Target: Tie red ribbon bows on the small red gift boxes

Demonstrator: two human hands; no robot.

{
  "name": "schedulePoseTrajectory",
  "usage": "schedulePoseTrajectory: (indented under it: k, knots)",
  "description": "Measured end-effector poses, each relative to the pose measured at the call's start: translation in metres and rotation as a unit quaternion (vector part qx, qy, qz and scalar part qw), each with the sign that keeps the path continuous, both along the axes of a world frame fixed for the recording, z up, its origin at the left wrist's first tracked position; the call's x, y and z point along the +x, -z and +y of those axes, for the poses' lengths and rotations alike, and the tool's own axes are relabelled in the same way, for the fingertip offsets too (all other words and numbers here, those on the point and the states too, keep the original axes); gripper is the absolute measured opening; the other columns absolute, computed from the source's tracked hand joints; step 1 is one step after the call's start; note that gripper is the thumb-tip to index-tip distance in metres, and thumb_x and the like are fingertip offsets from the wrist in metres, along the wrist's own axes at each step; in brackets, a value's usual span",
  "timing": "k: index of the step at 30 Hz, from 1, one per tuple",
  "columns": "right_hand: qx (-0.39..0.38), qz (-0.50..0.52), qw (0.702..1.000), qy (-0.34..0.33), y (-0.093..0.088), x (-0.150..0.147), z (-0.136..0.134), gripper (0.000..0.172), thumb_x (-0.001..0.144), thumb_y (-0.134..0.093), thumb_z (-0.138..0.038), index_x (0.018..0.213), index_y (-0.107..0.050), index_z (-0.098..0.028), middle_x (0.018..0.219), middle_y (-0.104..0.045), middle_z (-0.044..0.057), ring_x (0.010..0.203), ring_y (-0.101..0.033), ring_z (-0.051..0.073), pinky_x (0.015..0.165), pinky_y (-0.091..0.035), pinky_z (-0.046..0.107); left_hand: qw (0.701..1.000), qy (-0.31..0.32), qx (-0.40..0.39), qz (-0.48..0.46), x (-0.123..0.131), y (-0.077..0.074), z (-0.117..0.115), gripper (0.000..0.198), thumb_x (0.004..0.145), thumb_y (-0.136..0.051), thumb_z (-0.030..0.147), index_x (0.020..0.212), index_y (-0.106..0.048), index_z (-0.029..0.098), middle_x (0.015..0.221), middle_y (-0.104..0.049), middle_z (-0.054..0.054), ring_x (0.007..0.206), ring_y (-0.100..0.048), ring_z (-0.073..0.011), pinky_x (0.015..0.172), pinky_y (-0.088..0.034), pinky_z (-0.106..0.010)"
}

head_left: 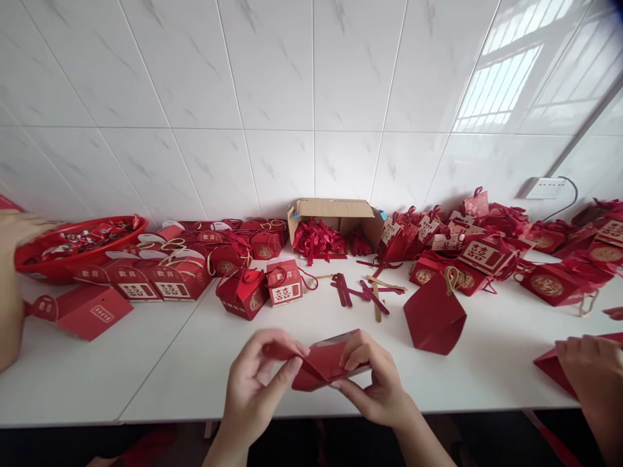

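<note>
A red paper gift box (321,363), partly folded, is held between my two hands above the table's front edge. My left hand (265,370) pinches a flap at its left end between thumb and fingers. At the other end, my right hand (367,373) grips the box body with the thumb below and fingers on top. Beyond my hands stand two small finished boxes, one dark red (243,293) and one with a pale printed label (285,283). Nearby lie several dark red and tan ribbon pieces (367,292). To the right stands a plain red box (435,314) with a tan cord loop.
A cardboard box (335,209) of red ribbons stands against the tiled wall. A red basin (141,228) of wrapped sweets and rows of boxes (182,279) fill the left; piled boxes (487,256) fill the right. Co-workers' hands show at left (14,227) and right (591,363).
</note>
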State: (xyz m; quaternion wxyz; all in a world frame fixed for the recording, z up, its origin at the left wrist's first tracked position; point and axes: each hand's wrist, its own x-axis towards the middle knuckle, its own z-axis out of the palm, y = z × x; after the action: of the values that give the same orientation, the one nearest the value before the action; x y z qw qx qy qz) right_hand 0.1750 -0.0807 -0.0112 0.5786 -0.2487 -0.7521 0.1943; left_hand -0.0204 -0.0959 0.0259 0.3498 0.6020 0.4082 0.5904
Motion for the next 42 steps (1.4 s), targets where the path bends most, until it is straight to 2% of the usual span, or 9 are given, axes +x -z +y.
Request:
schedulePoseTrajectory:
  k: [3,6,9,11,15,23,33,38,42]
  knots:
    - [0.005,-0.011,1.000,-0.014,-0.006,0.001,-0.004,0.026,0.075,-0.070,-0.017,0.085,-0.047,-0.024,0.073,-0.056,0.001,0.064,-0.052,0.016,0.059,-0.042,0.031,0.997,0.042,-0.042,-0.043,0.011,-0.012,0.009,0.043,0.081,-0.064,0.026,0.119,-0.044,0.025,0.075,-0.066,0.001,0.067,-0.065,-0.0150,0.066,-0.053,-0.026]
    - [-0.003,-0.010,1.000,-0.014,-0.007,0.003,-0.007,0.025,0.076,-0.070,-0.018,0.084,-0.047,-0.024,0.073,-0.056,0.001,0.064,-0.052,0.016,0.058,-0.042,0.031,0.991,0.111,-0.041,0.063,0.012,-0.018,0.017,0.013,0.084,-0.059,0.026,0.096,-0.061,0.020,0.076,-0.066,-0.003,0.072,-0.065,-0.0163,0.068,-0.053,-0.025]
    - [-0.010,-0.006,1.000,-0.007,-0.007,0.007,-0.009,0.025,0.076,-0.070,-0.020,0.084,-0.047,-0.025,0.072,-0.056,0.001,0.063,-0.051,0.016,0.059,-0.043,0.031,0.977,0.154,-0.030,0.142,0.008,-0.017,0.021,0.019,0.088,-0.052,0.025,0.098,-0.068,0.021,0.096,-0.071,-0.008,0.092,-0.066,-0.0216,0.083,-0.053,-0.032]
    - [-0.011,-0.006,1.000,-0.009,-0.007,0.009,-0.010,0.025,0.076,-0.070,-0.020,0.084,-0.047,-0.025,0.073,-0.057,0.001,0.063,-0.052,0.016,0.060,-0.043,0.031,0.972,0.148,0.000,0.181,0.006,-0.013,0.022,0.025,0.088,-0.051,0.022,0.107,-0.067,0.024,0.106,-0.070,-0.008,0.102,-0.064,-0.0227,0.091,-0.050,-0.035]
    - [-0.018,-0.013,1.000,-0.012,-0.010,0.010,-0.011,0.024,0.077,-0.069,-0.019,0.084,-0.047,-0.025,0.074,-0.057,0.001,0.065,-0.053,0.016,0.059,-0.043,0.031,0.964,0.101,0.039,0.244,0.006,-0.005,0.024,0.019,0.084,-0.057,0.020,0.091,-0.074,0.027,0.116,-0.066,-0.008,0.109,-0.061,-0.0243,0.093,-0.050,-0.037]
    - [-0.028,-0.025,0.999,0.001,-0.011,0.004,-0.009,0.024,0.078,-0.067,-0.015,0.086,-0.046,-0.024,0.077,-0.059,0.001,0.069,-0.057,0.016,0.062,-0.045,0.030,0.976,0.141,-0.119,0.113,0.010,-0.009,0.008,0.026,0.088,-0.055,0.033,0.101,-0.072,0.019,0.094,-0.075,-0.009,0.087,-0.071,-0.0234,0.077,-0.058,-0.032]
    - [-0.068,0.038,0.997,-0.020,-0.006,0.001,-0.007,0.023,0.077,-0.067,-0.015,0.087,-0.048,-0.024,0.077,-0.056,0.001,0.069,-0.057,0.016,0.061,-0.049,0.029,0.979,0.154,-0.121,0.063,0.014,-0.008,0.000,0.026,0.088,-0.055,0.034,0.099,-0.072,0.018,0.094,-0.074,-0.011,0.087,-0.070,-0.0251,0.080,-0.057,-0.036]
    - [-0.060,0.059,0.996,0.012,-0.003,0.002,-0.007,0.025,0.076,-0.069,-0.014,0.086,-0.048,-0.024,0.079,-0.057,0.001,0.068,-0.057,0.015,0.060,-0.047,0.027,0.980,0.181,-0.059,0.061,0.014,-0.006,0.000,0.019,0.088,-0.056,0.031,0.087,-0.073,0.022,0.107,-0.069,-0.011,0.106,-0.062,-0.0265,0.089,-0.052,-0.036]
    - [-0.053,0.065,0.996,0.014,-0.002,0.002,-0.006,0.026,0.076,-0.069,-0.011,0.086,-0.049,-0.024,0.085,-0.062,0.003,0.075,-0.061,0.017,0.066,-0.049,0.029,0.977,0.201,-0.036,0.057,0.014,-0.003,-0.001,0.019,0.090,-0.053,0.029,0.089,-0.070,0.023,0.097,-0.067,-0.010,0.103,-0.062,-0.0251,0.088,-0.051,-0.036]
